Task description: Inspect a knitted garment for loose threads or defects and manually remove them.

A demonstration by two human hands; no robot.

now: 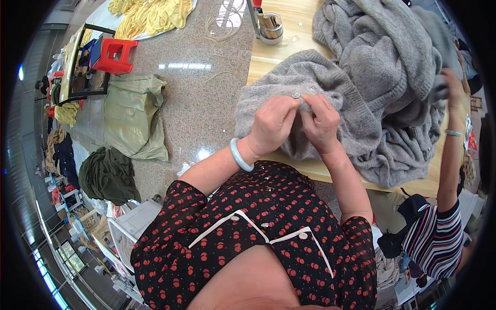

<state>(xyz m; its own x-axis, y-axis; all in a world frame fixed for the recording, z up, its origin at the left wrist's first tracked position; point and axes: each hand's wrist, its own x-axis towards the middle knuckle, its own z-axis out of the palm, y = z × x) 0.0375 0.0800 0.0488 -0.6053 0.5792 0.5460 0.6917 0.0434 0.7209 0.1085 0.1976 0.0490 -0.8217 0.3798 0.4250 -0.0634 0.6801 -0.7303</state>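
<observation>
Metal cup (273, 35) at far left of wooden surface (298, 25): holds several slim brown pieces, upright to leaning. Olive sack (134, 116) on floor (194, 111): contents hidden. Grey knit garment (316, 68) on surface, in front of wearer. Left hand (272, 124) and right hand (322, 125) raised over it, fingertips nearly meeting; fingers of both pinched together on its fabric.

Fuzzy light-grey knit garment (310, 72), rumpled, lying on pale wooden table (302, 10); pinched part perhaps edge.
</observation>
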